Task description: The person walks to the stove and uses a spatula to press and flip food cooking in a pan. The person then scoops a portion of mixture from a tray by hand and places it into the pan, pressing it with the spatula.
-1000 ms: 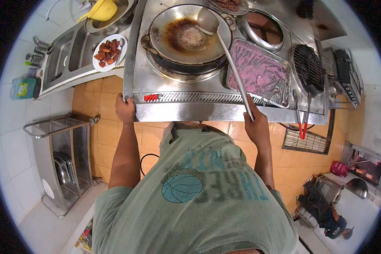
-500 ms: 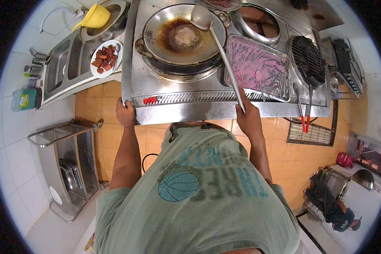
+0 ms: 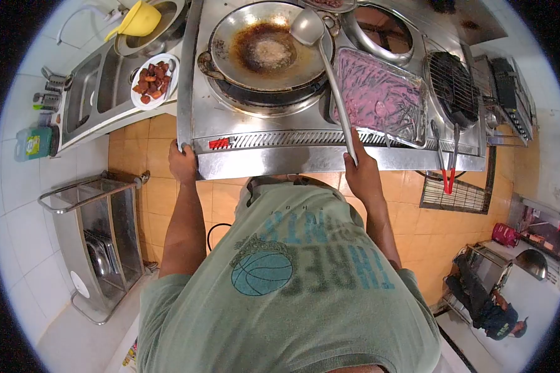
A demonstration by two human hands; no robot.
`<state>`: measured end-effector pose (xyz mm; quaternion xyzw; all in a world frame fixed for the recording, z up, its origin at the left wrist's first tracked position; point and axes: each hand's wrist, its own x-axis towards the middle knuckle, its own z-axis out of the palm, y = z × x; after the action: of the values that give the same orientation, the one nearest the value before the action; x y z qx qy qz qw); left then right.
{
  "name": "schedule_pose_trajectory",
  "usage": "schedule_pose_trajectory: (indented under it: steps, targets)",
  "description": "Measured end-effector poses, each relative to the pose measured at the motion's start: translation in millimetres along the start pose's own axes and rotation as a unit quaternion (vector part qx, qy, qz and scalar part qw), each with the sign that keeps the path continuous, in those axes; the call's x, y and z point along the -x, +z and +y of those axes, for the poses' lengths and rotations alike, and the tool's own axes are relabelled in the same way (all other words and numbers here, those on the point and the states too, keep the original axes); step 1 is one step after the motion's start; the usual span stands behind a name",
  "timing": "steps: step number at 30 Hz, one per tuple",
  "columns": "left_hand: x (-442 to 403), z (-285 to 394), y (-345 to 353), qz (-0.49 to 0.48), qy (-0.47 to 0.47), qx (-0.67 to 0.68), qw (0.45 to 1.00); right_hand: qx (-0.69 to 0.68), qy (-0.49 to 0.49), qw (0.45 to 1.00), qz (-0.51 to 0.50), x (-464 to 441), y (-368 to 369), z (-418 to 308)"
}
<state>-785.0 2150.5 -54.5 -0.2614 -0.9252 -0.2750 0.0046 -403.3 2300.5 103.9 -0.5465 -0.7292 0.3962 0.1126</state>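
Right grip (image 3: pixel 363 173) clamped on the ladle's (image 3: pixel 307 26) handle end. Ladle bowl lies within the far right side of the wok (image 3: pixel 270 55); contact unclear. Left grip (image 3: pixel 183 163) clamped on the stove's (image 3: pixel 261 165) front left corner. Right of wok: tray (image 3: pixel 379 98) of pink-coated strips. Farther right, red-handled tongs (image 3: pixel 448 179) overhang the front edge.

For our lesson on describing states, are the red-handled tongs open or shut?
Open: the tongs meet at their red end, and their two arms spread apart towards the other.
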Motion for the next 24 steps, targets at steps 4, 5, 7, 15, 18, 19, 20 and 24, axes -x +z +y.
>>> schedule_pose_trajectory:
  steps: [4,5,7,15,18,19,20,24]
  targets:
    - [0.5,7.7,-6.6,-0.033,-0.039,0.011,0.999,0.013,-0.077,0.997,0.005,0.8,4.0,9.8]
    - [0.1,5.3,-5.3,-0.029,-0.033,0.01,0.999,0.006,-0.095,0.995,0.009,1.5,3.6,12.0]
    - [-1.3,-1.1,-0.1,-0.022,-0.021,0.009,1.0,-0.006,-0.108,0.994,0.02,0.7,2.6,13.2]
    - [-1.0,0.4,-0.4,-0.02,-0.017,0.007,1.0,-0.008,-0.046,0.999,-0.014,-5.4,-8.9,12.6]
    - [-1.0,0.8,0.1,-0.024,-0.025,0.011,0.999,-0.009,-0.094,0.995,0.008,-5.1,-9.9,21.2]
    - [-0.7,1.1,-0.4,-0.026,-0.03,0.012,0.999,-0.01,-0.121,0.992,0.025,-5.4,-9.9,22.2]
    - [-0.2,1.4,-1.6,-0.032,-0.037,0.014,0.999,-0.012,-0.096,0.995,0.021,-6.1,-11.3,22.1]
    - [-0.7,3.5,-2.8,-0.037,-0.034,0.008,0.999,-0.005,-0.017,1.0,-0.009,-11.2,-23.3,11.3]
